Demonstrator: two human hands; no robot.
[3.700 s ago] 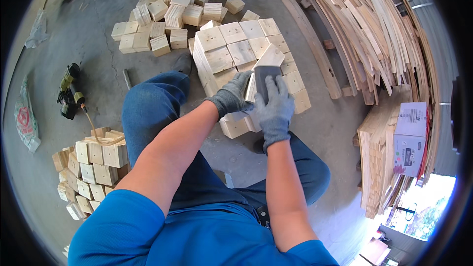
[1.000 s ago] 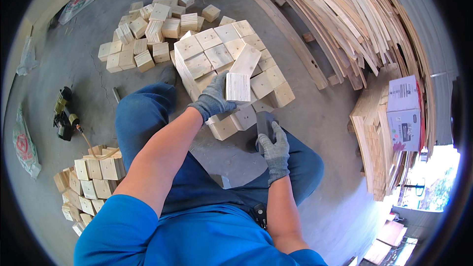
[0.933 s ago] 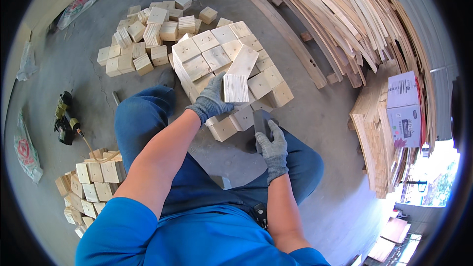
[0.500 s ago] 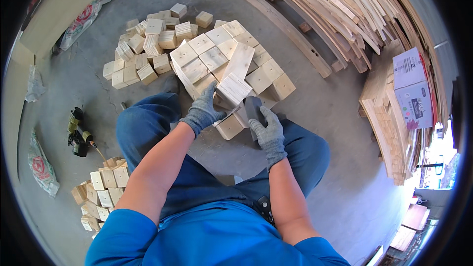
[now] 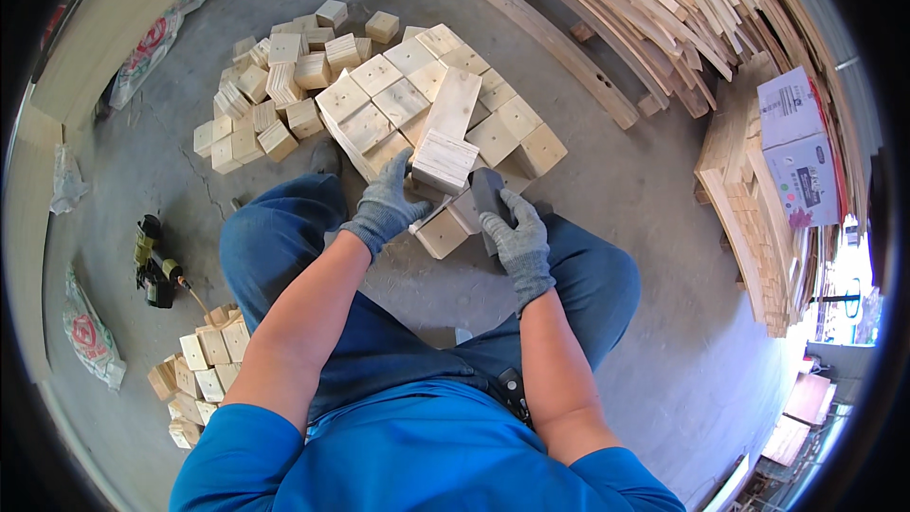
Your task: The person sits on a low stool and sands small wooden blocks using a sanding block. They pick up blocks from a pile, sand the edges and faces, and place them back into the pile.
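the left hand (image 5: 382,206), in gray knit, spread its fingers beside a pale, ridge-grained wooden block (image 5: 446,159) (contact was unclear) atop squarish stacked blocks (image 5: 401,102); the right hand (image 5: 519,245) clasped a dark gray oblong (image 5: 487,193), closer to the wood than a second earlier.

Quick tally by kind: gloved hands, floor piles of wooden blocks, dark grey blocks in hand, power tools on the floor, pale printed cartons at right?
Gloved hands (left hand, right hand): 2
Piles of wooden blocks: 3
Dark grey block: 1
Power tool: 1
Pale printed carton: 1
Total: 8
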